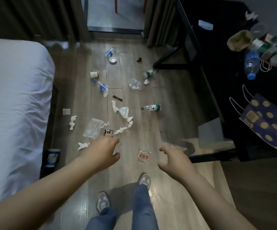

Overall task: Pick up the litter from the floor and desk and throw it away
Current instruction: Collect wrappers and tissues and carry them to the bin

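Both hands reach out over the floor [151,130], empty, fingers spread and curled. The left hand [102,151] hangs above the near edge of the litter, just short of a small dark wrapper [108,131] and a clear plastic bag [93,127]. The right hand [174,159] is beside a crinkled clear wrapper [143,157] lying between the two hands. Tissues [123,112] and bottles [152,107] are scattered up the middle of the floor toward the doorway. The bed [14,105] edges the strip on the left, with a blue cup [52,157] against its base. The dark desk [234,80] closes the right side, carrying a bottle [251,64] and a spotted paper bag [264,121]. Bare floor shows around the shoes [103,202].
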Tool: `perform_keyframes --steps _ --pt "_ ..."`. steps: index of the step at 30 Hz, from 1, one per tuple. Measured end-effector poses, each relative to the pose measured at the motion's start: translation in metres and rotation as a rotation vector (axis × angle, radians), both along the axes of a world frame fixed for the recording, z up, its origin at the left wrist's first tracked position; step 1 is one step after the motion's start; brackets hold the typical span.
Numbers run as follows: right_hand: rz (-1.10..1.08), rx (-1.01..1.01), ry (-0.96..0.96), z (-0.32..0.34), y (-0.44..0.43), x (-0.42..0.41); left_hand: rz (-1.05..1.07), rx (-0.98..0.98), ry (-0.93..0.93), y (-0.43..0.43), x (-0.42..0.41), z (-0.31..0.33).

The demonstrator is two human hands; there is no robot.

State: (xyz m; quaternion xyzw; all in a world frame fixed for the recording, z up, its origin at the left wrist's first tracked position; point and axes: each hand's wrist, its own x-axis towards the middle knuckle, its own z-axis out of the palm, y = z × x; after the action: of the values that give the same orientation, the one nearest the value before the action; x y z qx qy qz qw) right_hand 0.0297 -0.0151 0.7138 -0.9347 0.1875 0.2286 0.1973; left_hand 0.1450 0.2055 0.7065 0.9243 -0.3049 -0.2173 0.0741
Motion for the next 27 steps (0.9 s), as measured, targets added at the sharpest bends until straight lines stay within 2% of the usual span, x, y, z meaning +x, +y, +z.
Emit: perform_keyframes --steps 5,9,13,19,22,27 --pt "0.025 0.008 0.024 -0.051 -0.043 0.038 0.026 0.018 0.037 -0.035 0.033 -0.05" --pt "0.031 0.007 0.016 -0.12 -0.072 0.067 0.06 0.011 0.062 -0.061 0.055 -0.118" --pt "0.054 -0.007 0.044 -0.223 -0.09 0.091 0.081 0.019 0.098 -0.074 0.071 -0.221" --pt "0.077 -0.014 0.133 -0.416 -0.087 0.098 0.041 0.042 0.122 -0.073 0.082 -0.413" --pt "0.149 -0.034 0.17 -0.48 -0.091 0.097 -0.037 0.079 0.143 -0.069 0.09 -0.479" --pt "0.228 -0.074 0.192 -0.609 -0.102 0.098 -0.186 0.082 0.055 -0.069 0.11 -0.604"
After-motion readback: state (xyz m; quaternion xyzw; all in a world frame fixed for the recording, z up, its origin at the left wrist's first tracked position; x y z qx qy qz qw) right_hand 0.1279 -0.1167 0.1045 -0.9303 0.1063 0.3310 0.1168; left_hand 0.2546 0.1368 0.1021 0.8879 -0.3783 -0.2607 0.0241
